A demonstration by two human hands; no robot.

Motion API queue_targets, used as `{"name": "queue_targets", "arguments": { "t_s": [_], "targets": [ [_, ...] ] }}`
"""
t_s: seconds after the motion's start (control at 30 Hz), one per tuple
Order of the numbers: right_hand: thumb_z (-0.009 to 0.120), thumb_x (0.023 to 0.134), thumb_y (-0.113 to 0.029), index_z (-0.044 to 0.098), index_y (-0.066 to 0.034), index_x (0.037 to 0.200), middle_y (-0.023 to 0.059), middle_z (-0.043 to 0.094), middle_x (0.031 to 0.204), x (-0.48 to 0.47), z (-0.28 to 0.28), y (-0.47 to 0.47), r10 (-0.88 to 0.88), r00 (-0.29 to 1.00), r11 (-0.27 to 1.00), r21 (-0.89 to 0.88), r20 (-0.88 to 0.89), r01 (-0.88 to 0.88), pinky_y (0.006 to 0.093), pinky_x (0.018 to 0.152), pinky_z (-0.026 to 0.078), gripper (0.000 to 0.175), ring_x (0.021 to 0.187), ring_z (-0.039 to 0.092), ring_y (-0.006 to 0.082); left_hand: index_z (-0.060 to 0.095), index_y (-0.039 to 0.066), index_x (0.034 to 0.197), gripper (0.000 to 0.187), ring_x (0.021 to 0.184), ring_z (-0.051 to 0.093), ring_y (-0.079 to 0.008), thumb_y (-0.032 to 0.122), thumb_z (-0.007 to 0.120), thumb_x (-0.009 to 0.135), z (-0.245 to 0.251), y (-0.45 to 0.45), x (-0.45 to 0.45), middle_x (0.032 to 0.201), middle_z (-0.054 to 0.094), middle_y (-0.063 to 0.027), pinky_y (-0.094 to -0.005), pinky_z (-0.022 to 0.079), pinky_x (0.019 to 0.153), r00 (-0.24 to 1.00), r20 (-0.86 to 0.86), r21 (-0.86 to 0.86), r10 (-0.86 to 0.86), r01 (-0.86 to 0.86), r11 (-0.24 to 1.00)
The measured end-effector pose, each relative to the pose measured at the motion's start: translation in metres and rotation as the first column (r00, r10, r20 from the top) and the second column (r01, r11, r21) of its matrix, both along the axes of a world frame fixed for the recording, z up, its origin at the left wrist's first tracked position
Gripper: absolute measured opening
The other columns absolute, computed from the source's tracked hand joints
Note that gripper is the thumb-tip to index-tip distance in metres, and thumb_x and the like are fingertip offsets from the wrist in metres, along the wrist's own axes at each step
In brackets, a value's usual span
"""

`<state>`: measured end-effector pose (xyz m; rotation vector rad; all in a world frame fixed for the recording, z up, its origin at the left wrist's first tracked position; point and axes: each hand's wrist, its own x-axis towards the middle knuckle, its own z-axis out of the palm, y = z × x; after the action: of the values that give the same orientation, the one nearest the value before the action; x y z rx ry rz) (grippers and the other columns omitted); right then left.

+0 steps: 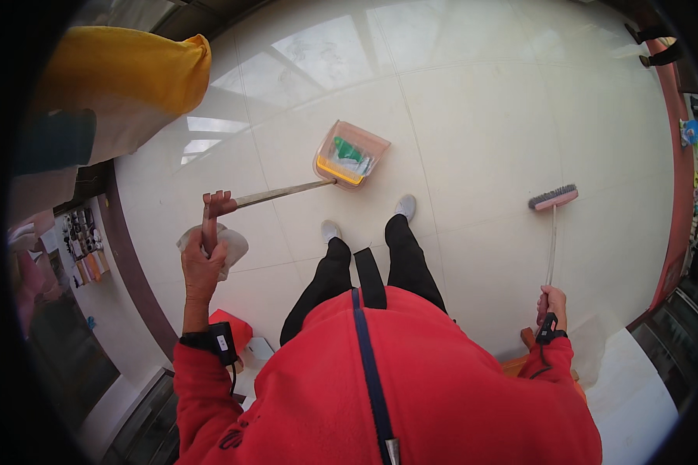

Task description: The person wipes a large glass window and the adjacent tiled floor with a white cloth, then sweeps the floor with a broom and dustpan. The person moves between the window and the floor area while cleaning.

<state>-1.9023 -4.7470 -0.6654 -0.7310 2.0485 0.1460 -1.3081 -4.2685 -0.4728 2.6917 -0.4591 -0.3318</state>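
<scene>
At the left, my left hand (pixel 202 261) is closed on the pink plastic handle of a long-handled dustpan (pixel 375 139). A crumpled whitish sheet or bag (pixel 234 247) shows around the same hand. The dustpan rests on the tiled floor before my feet, and inside it lie a green and clear plastic wrapper (pixel 347 150) and a yellow-edged piece. On the right, my right hand (pixel 552 303) grips the handle of a broom with a pink head and grey bristles (pixel 554 198). The broom head is well to the right of the dustpan.
A yellow cloth (pixel 134 67) bulges in at the upper left, near hanging goods. Below my left arm is a red object (pixel 232 328). Dark chair or furniture legs (pixel 660 55) stand at the upper right. A white surface (pixel 628 401) lies beside my right elbow.
</scene>
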Motion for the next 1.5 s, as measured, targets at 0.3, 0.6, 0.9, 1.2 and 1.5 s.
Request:
{"name": "queue_targets", "arguments": {
  "t_s": [0.3, 0.6, 0.9, 1.2, 1.5],
  "targets": [
    [0.048, 0.087, -0.020, 0.044, -0.0078, 0.060, 0.0109, 0.048, 0.047, 0.072, -0.101, -0.133, 0.156, 0.986, 0.937, 0.306, 0.066, -0.168, 0.0367, 0.037, 0.037, 0.030, 0.037, 0.044, 0.0249, 0.058, 0.001, 0.094, 0.024, 0.065, 0.063, -0.0256, 0.013, 0.068, 0.075, -0.005, -0.014, -0.006, 0.072, 0.062, -0.0138, -0.0343, 0.050, 0.064, 0.986, -0.022, 0.069, 0.168, -0.166, 0.984],
    [0.051, 0.085, -0.013, 0.046, -0.0056, 0.060, 0.0103, 0.047, 0.049, 0.246, -0.024, -0.087, 0.490, 0.858, 0.826, 0.233, 0.152, -0.513, 0.0364, 0.033, 0.025, 0.027, 0.034, 0.037, 0.0218, 0.057, 0.003, 0.091, 0.021, 0.062, 0.061, -0.0267, 0.011, 0.067, 0.074, 0.008, -0.032, -0.011, 0.074, 0.061, -0.0129, -0.0344, 0.049, 0.061, 0.991, 0.100, -0.055, 0.088, -0.083, 0.995],
    [0.062, 0.076, -0.005, 0.054, 0.0098, 0.088, 0.0180, 0.062, 0.073, 0.350, -0.009, 0.096, 0.930, 0.284, 0.267, 0.101, 0.236, -0.958, 0.0399, 0.047, 0.052, 0.020, 0.053, 0.062, 0.0266, 0.053, 0.007, 0.077, 0.016, 0.054, 0.056, -0.0281, 0.016, 0.066, 0.074, -0.027, -0.008, -0.018, 0.060, 0.057, -0.0092, -0.0364, 0.045, 0.052, 0.968, 0.249, -0.110, 0.017, 0.011, 0.994],
    [0.062, 0.074, -0.004, 0.058, 0.0052, 0.097, 0.0081, 0.057, 0.069, 0.337, 0.062, 0.129, 0.968, -0.041, -0.025, -0.069, 0.246, -0.997, 0.0330, 0.047, 0.050, 0.025, 0.053, 0.056, 0.0188, 0.055, 0.009, 0.079, 0.017, 0.057, 0.059, -0.0296, 0.022, 0.064, 0.073, -0.043, 0.004, -0.025, 0.062, 0.059, -0.0096, -0.0394, 0.047, 0.053, 0.954, 0.295, -0.107, -0.050, 0.085, 0.991],
    [0.061, 0.074, 0.000, 0.050, -0.0007, 0.086, 0.0062, 0.048, 0.064, 0.286, -0.056, -0.034, 0.821, 0.565, 0.571, -0.122, 0.084, -0.812, 0.0351, 0.039, 0.044, 0.017, 0.048, 0.051, 0.0210, 0.056, 0.008, 0.083, 0.018, 0.058, 0.060, -0.0292, 0.020, 0.065, 0.074, -0.059, 0.008, -0.044, 0.062, 0.060, -0.0098, -0.0391, 0.047, 0.055, 0.948, 0.307, -0.102, 0.087, -0.059, 0.993]
  ]
}}
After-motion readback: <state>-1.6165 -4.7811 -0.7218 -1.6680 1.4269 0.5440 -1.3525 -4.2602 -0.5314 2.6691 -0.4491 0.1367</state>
